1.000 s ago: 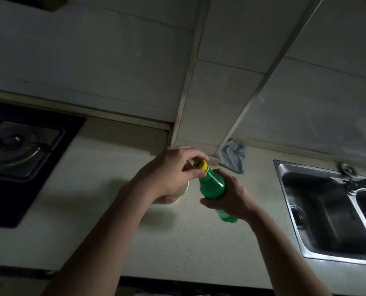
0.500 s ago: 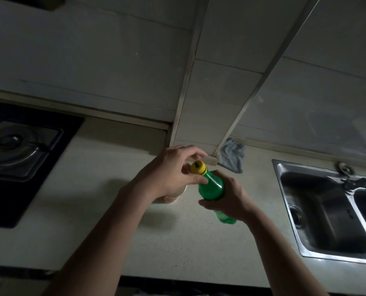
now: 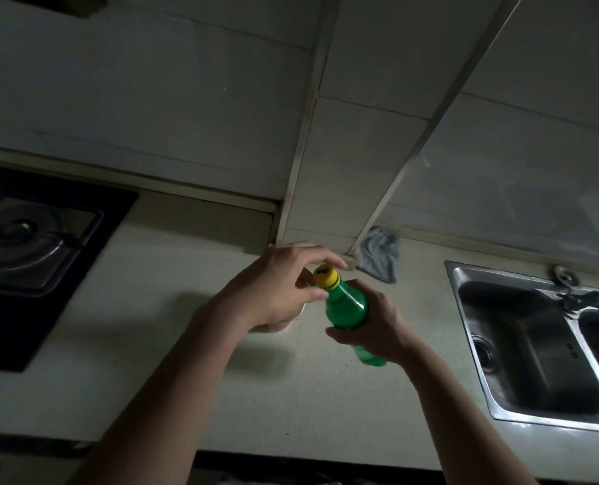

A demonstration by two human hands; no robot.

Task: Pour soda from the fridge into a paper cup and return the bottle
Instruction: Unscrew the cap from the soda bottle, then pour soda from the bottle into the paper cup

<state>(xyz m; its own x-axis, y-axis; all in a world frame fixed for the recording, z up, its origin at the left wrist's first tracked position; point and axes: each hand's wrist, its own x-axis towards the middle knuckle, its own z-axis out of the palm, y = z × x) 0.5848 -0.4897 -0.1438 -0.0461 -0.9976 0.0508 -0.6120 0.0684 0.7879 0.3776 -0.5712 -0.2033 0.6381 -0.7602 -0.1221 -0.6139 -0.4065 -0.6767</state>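
While the right hand point(image 3: 375, 323) clamped the green plastic soda bottle point(image 3: 347, 304), left-hand fingers point(image 3: 320, 295) pinched its yellow screw cap point(image 3: 326, 275) at twelve o'clock; whether opening or resealing was unclear, so twisting came next.

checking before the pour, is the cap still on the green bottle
On: the yellow cap sits on the green bottle, left hand fingers around it.

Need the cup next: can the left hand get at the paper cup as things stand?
Probably yes: the left hand hovers right over the paper cup, with nothing between them, but its fingers are on the yellow cap and must let go first.
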